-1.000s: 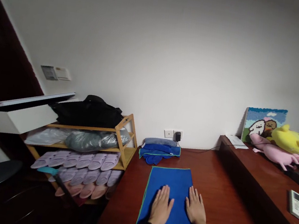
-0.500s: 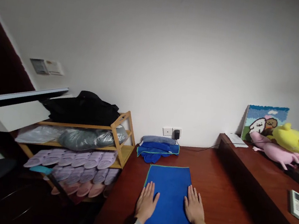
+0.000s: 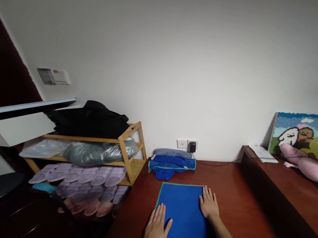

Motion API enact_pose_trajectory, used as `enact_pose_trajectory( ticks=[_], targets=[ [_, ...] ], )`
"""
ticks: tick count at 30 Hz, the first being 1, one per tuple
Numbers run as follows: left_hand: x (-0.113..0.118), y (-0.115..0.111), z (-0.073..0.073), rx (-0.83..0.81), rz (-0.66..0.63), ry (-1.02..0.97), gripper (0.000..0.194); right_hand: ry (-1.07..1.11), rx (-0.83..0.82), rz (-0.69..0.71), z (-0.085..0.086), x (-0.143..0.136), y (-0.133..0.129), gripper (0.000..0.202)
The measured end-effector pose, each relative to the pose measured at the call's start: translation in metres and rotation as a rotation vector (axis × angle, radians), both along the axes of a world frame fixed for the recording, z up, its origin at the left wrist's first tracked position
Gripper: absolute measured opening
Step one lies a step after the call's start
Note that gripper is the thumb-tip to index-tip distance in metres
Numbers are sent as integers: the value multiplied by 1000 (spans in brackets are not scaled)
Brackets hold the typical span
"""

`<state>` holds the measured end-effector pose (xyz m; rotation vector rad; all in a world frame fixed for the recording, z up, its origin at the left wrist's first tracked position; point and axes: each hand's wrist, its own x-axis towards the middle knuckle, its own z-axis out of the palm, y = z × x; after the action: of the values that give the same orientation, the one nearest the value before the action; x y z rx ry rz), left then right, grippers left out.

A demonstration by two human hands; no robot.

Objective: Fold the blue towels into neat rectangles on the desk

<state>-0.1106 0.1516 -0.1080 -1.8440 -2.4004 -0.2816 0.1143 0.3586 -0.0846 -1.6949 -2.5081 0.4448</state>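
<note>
A blue towel (image 3: 186, 224) with a green stitched edge lies spread flat on the dark red wooden table (image 3: 248, 217). On its left edge rests my left hand (image 3: 156, 229), palm down with the fingers stretched out and the thumb apart. My right hand (image 3: 209, 204) lies flat at the towel's far right corner, fingers extended along its right edge. Beyond the towel, against the wall, sits a crumpled pile of blue and grey cloths (image 3: 172, 163). The near end of the towel runs out of view.
A wooden shoe rack (image 3: 134, 163) stands left of the table, holding slippers (image 3: 101, 175), wrapped bundles and a black bag (image 3: 91, 118). Along the right runs a raised ledge (image 3: 296, 183) with plush toys (image 3: 314, 165) and a dog picture (image 3: 298, 131). A plugged-in adapter (image 3: 193, 146) trails a cord.
My right hand has slid forward along the towel's right edge to its far corner. My left hand stays on the left edge. The view has shifted slightly left.
</note>
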Motion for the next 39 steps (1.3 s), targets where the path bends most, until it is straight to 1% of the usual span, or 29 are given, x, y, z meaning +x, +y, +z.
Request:
enact_pose_trajectory(
  ticks=[1, 3, 6, 8, 10, 12, 13, 15, 17, 19, 21, 22, 25, 27, 29, 31, 32, 33, 35, 37, 38, 39],
  targets=[
    [3, 7, 1, 15, -21, 2, 72, 6, 14, 4, -5, 0, 2, 70],
    [18, 30, 7, 36, -98, -2, 70, 20, 39, 11, -13, 0, 3, 70],
    [49, 80, 17, 37, -257, -34, 66, 25, 51, 18, -18, 1, 3, 70],
    [63, 109, 21, 20, -306, -66, 67, 29, 51, 20, -19, 2, 3, 70],
    [62, 127, 22, -21, -285, -100, 68, 33, 46, 21, -19, 2, 4, 71],
    [43, 129, 22, -68, -219, -121, 72, 35, 48, 15, -20, 2, 4, 71],
    [28, 124, 23, -89, -176, -122, 73, 35, 52, 13, -21, 2, 4, 72],
    [-6, 107, 26, -111, -73, -104, 75, 33, 60, 9, -23, 2, 4, 71],
    [-39, 84, 30, -113, 29, -80, 74, 24, 63, 6, -25, 1, 4, 71],
    [-62, 57, 32, -115, 72, -74, 72, 5, 69, 0, -25, 0, 4, 71],
    [-75, 27, 29, -106, 62, -90, 70, -12, 70, -7, -23, -1, 3, 70],
    [-79, 11, 25, -83, 53, -98, 68, -18, 76, -13, -21, -1, 2, 70],
    [-86, -43, 7, 43, 77, -105, 61, -7, 141, 15, -13, -3, -4, 67],
    [-92, -80, -8, 118, 139, -104, 60, 44, 202, 114, -7, -5, -12, 63],
    [-94, -110, -19, 165, 201, -107, 59, 98, 207, 240, -4, -6, -20, 60],
    [-86, -126, -26, 190, 213, -115, 56, 114, 154, 307, -4, -5, -26, 60],
    [-76, -128, -28, 178, 180, -127, 54, 108, 122, 313, -4, -4, -29, 60],
    [-61, -126, -29, 147, 120, -145, 52, 94, 96, 303, -5, -1, -30, 61],
    [-21, -112, -28, 34, -66, -197, 48, 60, 74, 254, -7, 6, -30, 61],
    [27, -91, -27, -51, -266, -233, 48, 11, 67, 183, -7, 20, -30, 61],
    [51, -81, -26, -52, -312, -226, 50, -18, 61, 140, -8, 29, -29, 61],
    [73, -71, -25, -38, -313, -209, 50, -47, 59, 95, -8, 41, -30, 62]
  ],
)
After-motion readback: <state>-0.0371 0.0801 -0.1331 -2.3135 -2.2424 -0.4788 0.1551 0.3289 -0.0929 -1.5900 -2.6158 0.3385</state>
